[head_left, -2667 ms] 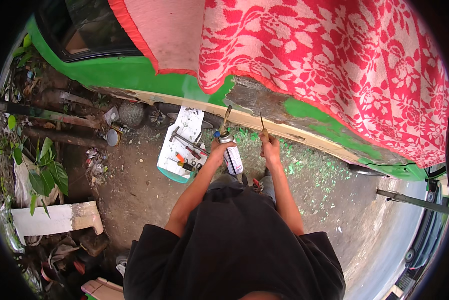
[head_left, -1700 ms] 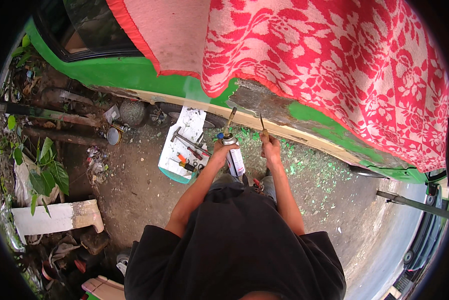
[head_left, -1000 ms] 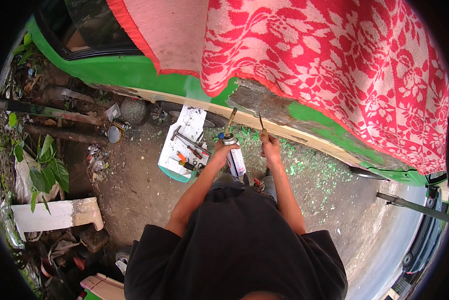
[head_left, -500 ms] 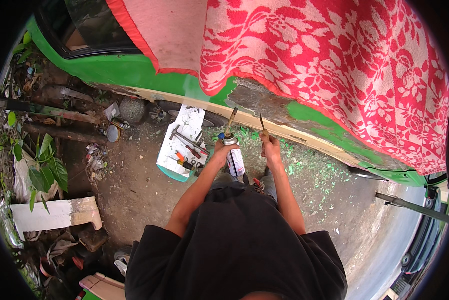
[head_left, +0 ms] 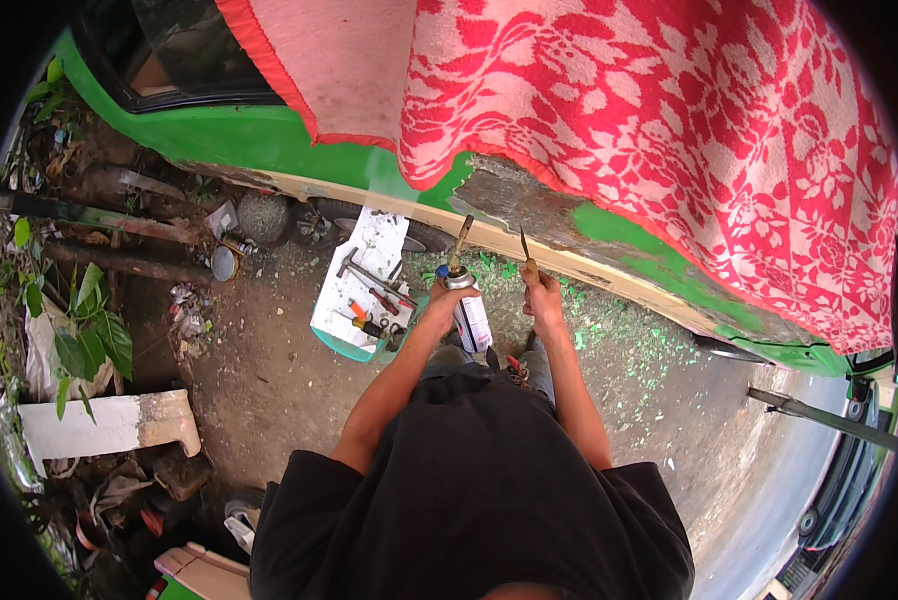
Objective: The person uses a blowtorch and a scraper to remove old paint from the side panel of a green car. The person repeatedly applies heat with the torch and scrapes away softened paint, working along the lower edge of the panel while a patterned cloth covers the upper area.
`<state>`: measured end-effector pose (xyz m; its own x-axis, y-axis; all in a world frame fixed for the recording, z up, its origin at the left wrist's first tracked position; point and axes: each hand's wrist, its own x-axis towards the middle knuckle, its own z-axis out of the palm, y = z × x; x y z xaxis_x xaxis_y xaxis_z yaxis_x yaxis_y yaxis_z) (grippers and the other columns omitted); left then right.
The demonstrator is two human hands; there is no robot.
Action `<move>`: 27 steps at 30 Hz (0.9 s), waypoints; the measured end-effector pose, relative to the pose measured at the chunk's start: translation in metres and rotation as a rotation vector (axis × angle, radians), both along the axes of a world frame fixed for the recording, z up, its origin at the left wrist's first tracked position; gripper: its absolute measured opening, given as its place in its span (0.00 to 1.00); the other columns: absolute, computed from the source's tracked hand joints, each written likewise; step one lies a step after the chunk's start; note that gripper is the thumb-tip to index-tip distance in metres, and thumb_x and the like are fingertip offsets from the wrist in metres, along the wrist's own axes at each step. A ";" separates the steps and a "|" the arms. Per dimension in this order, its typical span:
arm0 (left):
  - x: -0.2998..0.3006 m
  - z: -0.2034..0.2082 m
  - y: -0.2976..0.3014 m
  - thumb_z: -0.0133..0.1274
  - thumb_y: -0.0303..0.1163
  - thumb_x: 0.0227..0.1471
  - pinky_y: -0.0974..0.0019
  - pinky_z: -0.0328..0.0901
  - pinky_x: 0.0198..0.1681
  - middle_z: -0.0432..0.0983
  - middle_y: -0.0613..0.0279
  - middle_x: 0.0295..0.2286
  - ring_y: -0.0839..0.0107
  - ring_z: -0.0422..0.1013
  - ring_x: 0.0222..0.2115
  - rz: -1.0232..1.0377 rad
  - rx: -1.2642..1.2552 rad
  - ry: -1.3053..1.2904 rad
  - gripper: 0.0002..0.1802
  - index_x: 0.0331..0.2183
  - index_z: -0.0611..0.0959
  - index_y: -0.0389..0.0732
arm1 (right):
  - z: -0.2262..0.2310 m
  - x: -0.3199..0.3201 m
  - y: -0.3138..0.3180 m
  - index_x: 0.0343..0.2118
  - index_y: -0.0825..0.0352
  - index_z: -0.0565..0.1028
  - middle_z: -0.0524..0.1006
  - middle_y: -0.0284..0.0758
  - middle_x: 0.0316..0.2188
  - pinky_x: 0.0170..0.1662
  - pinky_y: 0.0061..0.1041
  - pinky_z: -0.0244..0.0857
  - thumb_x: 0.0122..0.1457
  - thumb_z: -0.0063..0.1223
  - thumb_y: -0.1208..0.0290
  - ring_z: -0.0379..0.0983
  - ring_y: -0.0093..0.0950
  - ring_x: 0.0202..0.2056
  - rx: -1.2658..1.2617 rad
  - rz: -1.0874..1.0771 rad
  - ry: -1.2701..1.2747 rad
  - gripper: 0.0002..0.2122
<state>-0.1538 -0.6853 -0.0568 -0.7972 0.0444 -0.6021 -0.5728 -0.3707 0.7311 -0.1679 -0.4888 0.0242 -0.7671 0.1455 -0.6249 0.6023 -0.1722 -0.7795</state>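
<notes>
My left hand [head_left: 443, 304] is wrapped round the top of a gas torch [head_left: 472, 324], a white canister with a brass nozzle tilted up toward the car. In my right hand [head_left: 542, 299] is a scraper [head_left: 525, 242], its thin dark blade pointing at the car and its handle inside my fingers. Both tools are held apart from the car's side. Ahead of them, the green car body [head_left: 234, 140] has a stripped patch [head_left: 517, 195] of bare, rough metal with a ragged paint edge. No flame can be made out at the nozzle.
A red and pink floral blanket [head_left: 629, 110] drapes over the car. On the left, a white board [head_left: 354, 285] carries a hammer [head_left: 377, 280] and screwdrivers. Green paint chips [head_left: 634, 350] litter the ground. Scrap, a tin [head_left: 226, 264] and a plant [head_left: 94, 335] lie farther left.
Both hands keep nearly the same place with the torch and the scraper. The view has shifted very slightly; nothing else has visibly moved.
</notes>
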 end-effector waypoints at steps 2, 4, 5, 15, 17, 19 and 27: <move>0.001 0.000 0.001 0.64 0.16 0.33 0.63 0.69 0.38 0.78 0.62 0.31 0.67 0.76 0.33 0.005 0.027 -0.023 0.23 0.37 0.77 0.38 | 0.000 0.000 0.001 0.26 0.59 0.67 0.54 0.18 0.11 0.15 0.19 0.40 0.60 0.55 0.61 0.46 0.12 0.12 -0.004 0.004 -0.004 0.12; 0.001 0.000 0.002 0.64 0.16 0.33 0.62 0.69 0.38 0.78 0.62 0.31 0.67 0.76 0.33 0.002 0.026 -0.033 0.24 0.37 0.77 0.38 | -0.001 0.000 0.001 0.26 0.59 0.67 0.54 0.18 0.11 0.15 0.19 0.39 0.60 0.55 0.61 0.46 0.12 0.12 -0.003 0.006 -0.021 0.11; 0.001 0.000 0.002 0.64 0.16 0.33 0.62 0.69 0.39 0.78 0.62 0.32 0.67 0.76 0.33 -0.003 0.021 -0.039 0.24 0.38 0.77 0.38 | -0.002 0.000 0.002 0.26 0.59 0.68 0.54 0.18 0.11 0.15 0.19 0.39 0.60 0.55 0.61 0.46 0.12 0.12 -0.003 0.009 -0.016 0.11; 0.002 -0.006 0.009 0.64 0.15 0.33 0.62 0.69 0.39 0.78 0.62 0.31 0.67 0.76 0.34 0.002 0.007 -0.035 0.23 0.36 0.77 0.38 | -0.001 0.000 0.009 0.23 0.57 0.64 0.54 0.18 0.11 0.15 0.19 0.40 0.60 0.55 0.62 0.45 0.12 0.11 -0.019 0.007 -0.014 0.13; 0.002 -0.007 0.010 0.64 0.15 0.33 0.62 0.70 0.39 0.78 0.62 0.31 0.67 0.76 0.34 -0.002 0.036 -0.042 0.23 0.36 0.77 0.38 | 0.000 0.000 0.010 0.23 0.57 0.64 0.54 0.18 0.11 0.15 0.19 0.40 0.60 0.55 0.62 0.45 0.13 0.11 -0.022 0.006 -0.011 0.13; 0.002 -0.009 0.010 0.64 0.15 0.33 0.62 0.70 0.38 0.78 0.62 0.31 0.67 0.76 0.34 -0.005 0.044 -0.035 0.23 0.37 0.77 0.38 | 0.001 0.000 0.011 0.23 0.58 0.65 0.54 0.18 0.11 0.15 0.19 0.40 0.60 0.55 0.62 0.45 0.13 0.11 -0.022 0.004 -0.010 0.13; 0.003 -0.012 0.015 0.64 0.14 0.33 0.63 0.70 0.38 0.77 0.62 0.31 0.67 0.76 0.34 0.012 0.050 -0.027 0.25 0.37 0.76 0.38 | 0.001 0.000 0.015 0.25 0.59 0.66 0.54 0.18 0.11 0.15 0.20 0.40 0.60 0.55 0.61 0.46 0.13 0.12 -0.012 0.011 0.002 0.12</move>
<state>-0.1513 -0.6707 -0.0685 -0.7814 0.0649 -0.6207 -0.5872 -0.4133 0.6960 -0.1675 -0.4737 0.0248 -0.7697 0.1301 -0.6250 0.6026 -0.1750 -0.7786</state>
